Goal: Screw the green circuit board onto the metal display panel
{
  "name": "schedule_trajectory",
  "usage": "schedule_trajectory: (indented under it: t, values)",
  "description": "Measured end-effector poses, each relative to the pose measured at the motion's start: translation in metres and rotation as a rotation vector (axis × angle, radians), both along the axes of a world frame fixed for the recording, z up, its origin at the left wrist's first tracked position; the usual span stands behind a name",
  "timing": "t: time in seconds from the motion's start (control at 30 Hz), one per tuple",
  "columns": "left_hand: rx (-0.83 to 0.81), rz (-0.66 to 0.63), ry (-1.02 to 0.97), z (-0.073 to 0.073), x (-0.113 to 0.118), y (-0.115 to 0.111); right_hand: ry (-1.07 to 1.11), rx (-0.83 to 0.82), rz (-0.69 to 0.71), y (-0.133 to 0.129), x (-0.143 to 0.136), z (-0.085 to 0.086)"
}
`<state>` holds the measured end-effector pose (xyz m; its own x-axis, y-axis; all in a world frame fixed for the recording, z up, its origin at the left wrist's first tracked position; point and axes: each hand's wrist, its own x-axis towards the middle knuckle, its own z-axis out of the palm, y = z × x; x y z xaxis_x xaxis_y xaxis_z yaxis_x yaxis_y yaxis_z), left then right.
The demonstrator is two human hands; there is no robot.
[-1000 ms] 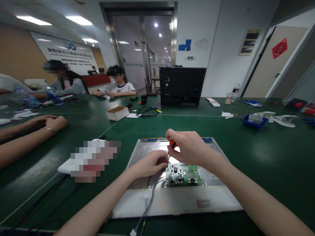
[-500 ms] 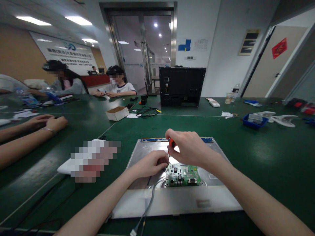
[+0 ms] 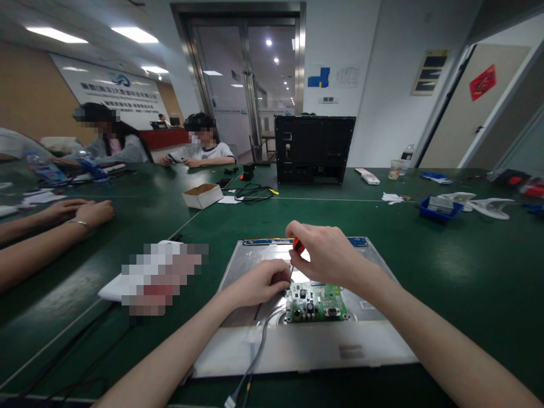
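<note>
A green circuit board [image 3: 318,302] lies on the back of a flat silver display panel [image 3: 297,347]. My right hand [image 3: 327,252] is closed round the orange-and-black handle of a screwdriver [image 3: 298,245], whose thin shaft points down at the board's upper left corner. By that corner, close beside the shaft's lower end, my left hand [image 3: 272,280] has its fingers curled together; what they pinch, if anything, is hidden. Grey cables [image 3: 262,345] run from the board's left side over the panel's front edge, ending in a white plug [image 3: 230,402].
Behind the panel stands a black monitor casing [image 3: 315,150]. A small cardboard box [image 3: 203,196] and black cable [image 3: 255,194] lie left of it, a blue tray [image 3: 440,209] to the right. Another person's hands [image 3: 91,213] rest on the table at left, near a white blurred object [image 3: 113,290].
My right hand and the screwdriver handle have turned or shifted very slightly, while my left hand stays put. The other person's hands at left have moved a little to the left.
</note>
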<state>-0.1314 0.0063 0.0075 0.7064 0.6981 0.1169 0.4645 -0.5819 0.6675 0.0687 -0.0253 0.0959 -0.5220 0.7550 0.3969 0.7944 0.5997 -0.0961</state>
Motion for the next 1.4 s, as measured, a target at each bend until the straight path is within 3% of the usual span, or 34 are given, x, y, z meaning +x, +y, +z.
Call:
schedule_trajectory:
  t: [0.23, 0.47, 0.7, 1.03, 1.4]
  values:
    - [-0.013, 0.004, 0.006, 0.003, 0.0, -0.001, -0.057, 0.012, -0.049, 0.001, 0.001, 0.002]
    - [-0.032, -0.01, -0.014, -0.004, -0.002, 0.003, 0.016, -0.023, 0.032, -0.002, 0.001, 0.002]
    - [-0.033, -0.013, 0.002, -0.002, -0.001, 0.001, -0.047, -0.033, -0.026, 0.001, 0.0, 0.002]
    - [-0.028, -0.011, 0.005, -0.009, -0.003, 0.005, 0.041, -0.081, 0.039, -0.002, 0.0, 0.003]
    - [-0.019, 0.013, 0.014, -0.002, 0.0, 0.001, -0.009, -0.057, 0.026, 0.001, 0.0, 0.002]
